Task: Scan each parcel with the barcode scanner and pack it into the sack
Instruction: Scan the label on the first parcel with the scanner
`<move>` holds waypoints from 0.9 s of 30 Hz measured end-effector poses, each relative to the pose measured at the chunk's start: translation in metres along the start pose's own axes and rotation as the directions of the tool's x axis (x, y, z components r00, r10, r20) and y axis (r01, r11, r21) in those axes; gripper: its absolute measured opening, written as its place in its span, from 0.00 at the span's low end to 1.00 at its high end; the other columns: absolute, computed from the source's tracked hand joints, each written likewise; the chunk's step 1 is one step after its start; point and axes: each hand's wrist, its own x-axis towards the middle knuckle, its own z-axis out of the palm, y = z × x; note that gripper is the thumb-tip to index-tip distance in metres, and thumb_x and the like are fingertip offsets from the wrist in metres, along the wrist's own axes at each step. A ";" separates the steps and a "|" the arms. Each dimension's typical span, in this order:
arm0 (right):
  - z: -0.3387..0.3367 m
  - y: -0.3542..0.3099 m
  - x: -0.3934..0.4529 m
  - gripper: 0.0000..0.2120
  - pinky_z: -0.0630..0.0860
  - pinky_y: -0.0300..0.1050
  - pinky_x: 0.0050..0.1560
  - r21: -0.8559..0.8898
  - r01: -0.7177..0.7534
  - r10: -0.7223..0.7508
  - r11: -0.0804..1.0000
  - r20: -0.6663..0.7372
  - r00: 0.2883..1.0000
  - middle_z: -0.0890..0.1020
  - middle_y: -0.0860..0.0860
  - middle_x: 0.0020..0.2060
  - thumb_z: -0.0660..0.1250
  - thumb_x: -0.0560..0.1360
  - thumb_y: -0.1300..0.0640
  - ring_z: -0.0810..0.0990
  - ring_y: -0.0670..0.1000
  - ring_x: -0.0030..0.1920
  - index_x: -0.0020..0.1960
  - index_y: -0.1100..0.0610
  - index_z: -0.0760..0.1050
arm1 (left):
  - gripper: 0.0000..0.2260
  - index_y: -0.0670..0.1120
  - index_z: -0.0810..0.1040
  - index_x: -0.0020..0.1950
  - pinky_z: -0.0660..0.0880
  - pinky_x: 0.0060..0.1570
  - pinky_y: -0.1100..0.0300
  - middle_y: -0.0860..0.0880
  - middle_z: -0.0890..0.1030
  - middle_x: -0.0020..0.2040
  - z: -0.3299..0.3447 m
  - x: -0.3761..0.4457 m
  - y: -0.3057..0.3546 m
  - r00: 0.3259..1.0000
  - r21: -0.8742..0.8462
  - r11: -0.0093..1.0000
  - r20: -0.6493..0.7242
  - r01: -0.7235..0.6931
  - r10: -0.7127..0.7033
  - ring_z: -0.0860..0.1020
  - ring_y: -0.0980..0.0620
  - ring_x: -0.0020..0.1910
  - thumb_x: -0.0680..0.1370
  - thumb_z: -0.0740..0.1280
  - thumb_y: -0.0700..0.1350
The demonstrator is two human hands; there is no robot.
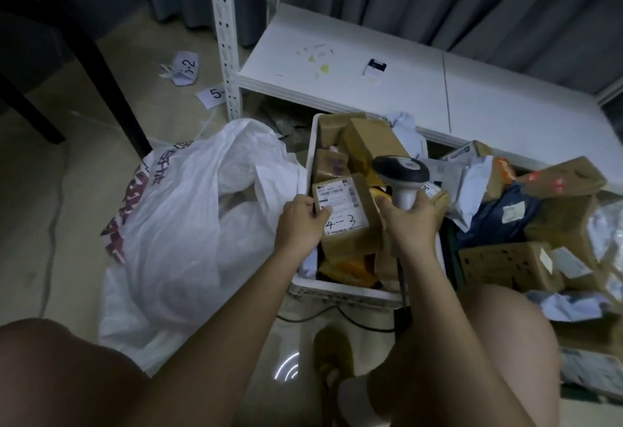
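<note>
My left hand [300, 221] grips the left edge of a small brown cardboard parcel [349, 214] with a white label marked "4-3", held over a white crate [312, 153] full of parcels. My right hand [409, 221] holds the white handle of the barcode scanner [401, 170], whose dark head sits just right of and above the parcel. The scanner's cable hangs down past the crate's front. The white woven sack [188, 224] with red print lies open on the floor to the left of the crate.
More boxes and mailer bags [539, 224] pile up on the right. A low white shelf board [404, 89] with a small device on it runs behind the crate, with a white rack post [226, 39]. Paper slips lie on the floor, and a dark table leg [101, 66] stands at left.
</note>
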 end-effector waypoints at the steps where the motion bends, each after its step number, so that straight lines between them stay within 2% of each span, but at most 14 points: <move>1: 0.000 0.001 0.002 0.11 0.73 0.43 0.42 -0.043 -0.010 0.010 0.999 0.014 1.000 0.79 0.47 0.43 0.71 0.73 0.53 0.78 0.48 0.44 0.53 0.49 0.72 | 0.18 0.42 0.74 0.58 0.75 0.50 0.55 0.47 0.77 0.54 0.007 0.001 0.000 0.999 0.049 0.998 -0.005 0.038 -0.038 0.77 0.48 0.52 0.77 0.67 0.54; 4: 0.007 0.004 0.004 0.17 0.66 0.38 0.33 -0.187 -0.049 0.062 0.981 0.064 0.996 0.79 0.50 0.49 0.72 0.73 0.51 0.75 0.49 0.45 0.59 0.54 0.73 | 0.22 0.42 0.74 0.63 0.75 0.56 0.51 0.44 0.79 0.59 0.020 0.001 -0.003 0.980 0.054 0.984 0.094 0.170 -0.174 0.77 0.43 0.58 0.78 0.65 0.57; 7: 0.008 0.004 0.000 0.17 0.67 0.41 0.37 -0.244 -0.064 0.077 0.968 0.045 0.996 0.75 0.48 0.46 0.73 0.73 0.55 0.74 0.49 0.45 0.59 0.56 0.72 | 0.19 0.44 0.77 0.63 0.75 0.60 0.49 0.45 0.80 0.60 0.021 -0.003 -0.005 0.975 -0.025 0.981 0.122 0.193 -0.188 0.78 0.45 0.58 0.78 0.66 0.54; 9: 0.003 0.010 -0.003 0.18 0.69 0.39 0.39 -0.133 -0.049 0.055 0.990 0.040 0.998 0.77 0.48 0.47 0.73 0.72 0.58 0.78 0.49 0.47 0.59 0.56 0.72 | 0.16 0.46 0.75 0.60 0.76 0.58 0.48 0.48 0.81 0.58 0.020 -0.009 -0.005 0.983 -0.115 0.978 0.064 0.176 -0.169 0.79 0.47 0.56 0.76 0.69 0.53; 12: -0.012 0.013 -0.012 0.17 0.70 0.31 0.37 0.121 0.005 -0.006 0.993 0.009 1.000 0.78 0.44 0.44 0.74 0.72 0.60 0.76 0.38 0.43 0.55 0.50 0.71 | 0.14 0.51 0.67 0.57 0.79 0.53 0.54 0.52 0.78 0.55 0.016 -0.025 0.009 0.991 -0.472 0.871 0.067 0.135 -0.117 0.79 0.51 0.55 0.77 0.70 0.46; 14: -0.022 0.012 -0.019 0.18 0.74 0.36 0.42 0.250 0.023 -0.021 0.968 -0.010 1.000 0.79 0.41 0.42 0.75 0.70 0.62 0.78 0.39 0.43 0.51 0.46 0.71 | 0.15 0.53 0.65 0.56 0.78 0.54 0.53 0.51 0.76 0.58 0.013 -0.035 0.019 0.993 -0.593 0.799 0.105 0.102 -0.048 0.78 0.50 0.57 0.77 0.69 0.43; 17: -0.033 0.006 -0.028 0.18 0.77 0.41 0.47 0.322 0.057 -0.050 0.945 -0.028 0.998 0.81 0.43 0.43 0.76 0.70 0.59 0.81 0.44 0.46 0.54 0.49 0.73 | 0.16 0.52 0.62 0.60 0.79 0.52 0.53 0.45 0.77 0.63 0.003 -0.045 0.028 0.988 -0.630 0.768 0.156 0.113 -0.017 0.79 0.46 0.58 0.78 0.67 0.43; 20: -0.040 -0.009 -0.037 0.12 0.73 0.28 0.44 0.379 0.127 -0.129 0.917 -0.019 0.991 0.78 0.39 0.46 0.70 0.76 0.58 0.77 0.33 0.45 0.54 0.45 0.72 | 0.22 0.50 0.58 0.67 0.78 0.46 0.56 0.44 0.76 0.64 -0.012 -0.054 0.033 0.984 -0.665 0.732 0.173 0.149 -0.043 0.79 0.48 0.56 0.78 0.65 0.39; 22: -0.042 -0.021 -0.045 0.11 0.70 0.24 0.41 0.409 0.124 -0.147 0.904 0.025 0.989 0.77 0.38 0.48 0.67 0.78 0.56 0.76 0.30 0.44 0.60 0.48 0.73 | 0.28 0.50 0.54 0.72 0.76 0.42 0.58 0.47 0.74 0.65 -0.027 -0.060 0.038 0.988 -0.645 0.755 0.151 0.121 -0.030 0.78 0.53 0.51 0.78 0.65 0.37; 25: -0.043 -0.035 -0.059 0.15 0.73 0.36 0.45 0.384 0.123 -0.170 0.915 0.091 0.981 0.80 0.45 0.50 0.66 0.78 0.55 0.78 0.40 0.47 0.64 0.52 0.72 | 0.35 0.49 0.52 0.76 0.76 0.44 0.53 0.48 0.73 0.66 -0.054 -0.062 0.039 0.993 -0.626 0.773 0.113 0.103 -0.041 0.78 0.50 0.54 0.76 0.67 0.36; 27: -0.043 -0.044 -0.067 0.15 0.73 0.39 0.46 0.366 0.148 -0.198 0.919 0.105 0.974 0.80 0.48 0.53 0.67 0.77 0.55 0.78 0.44 0.50 0.63 0.51 0.71 | 0.34 0.46 0.60 0.74 0.77 0.48 0.51 0.48 0.77 0.63 -0.072 -0.065 0.038 0.998 -0.583 0.810 0.057 0.057 -0.029 0.79 0.48 0.57 0.72 0.71 0.36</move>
